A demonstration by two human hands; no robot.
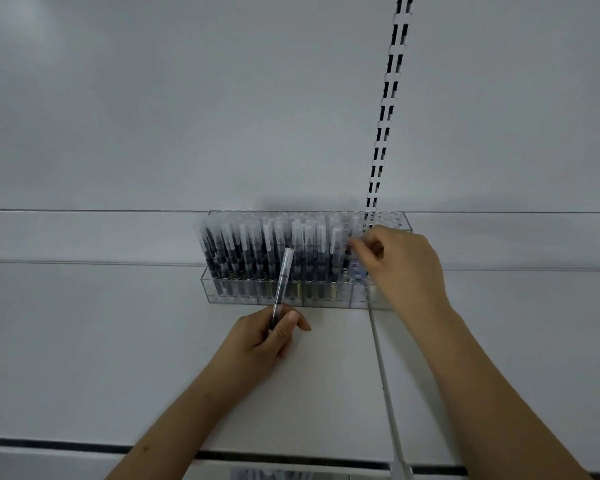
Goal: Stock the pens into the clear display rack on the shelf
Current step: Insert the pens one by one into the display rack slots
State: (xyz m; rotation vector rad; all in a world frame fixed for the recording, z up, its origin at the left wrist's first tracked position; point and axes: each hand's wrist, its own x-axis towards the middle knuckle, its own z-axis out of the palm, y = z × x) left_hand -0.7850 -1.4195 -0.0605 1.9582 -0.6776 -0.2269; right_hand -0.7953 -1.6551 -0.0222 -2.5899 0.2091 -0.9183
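A clear display rack (pixel 222 296) stands at the back of the white shelf, against the wall. Several dark pens with frosted caps (pixel 253 251) fill its left and middle holes; the right end shows empty holes (pixel 392 220). My left hand (pixel 267 341) holds one pen (pixel 282 285) upright in front of the rack, its cap up. My right hand (pixel 399 268) reaches over the rack's right part, fingertips pinched on the top of a pen (pixel 353 242) at the edge of the filled rows. That pen's body is mostly hidden.
The white shelf (pixel 118 341) runs left and right, with a dark front edge strip (pixel 66 445). A thin white divider (pixel 383 375) crosses the shelf front to back under my right arm. A slotted upright rail (pixel 387 109) climbs the back wall.
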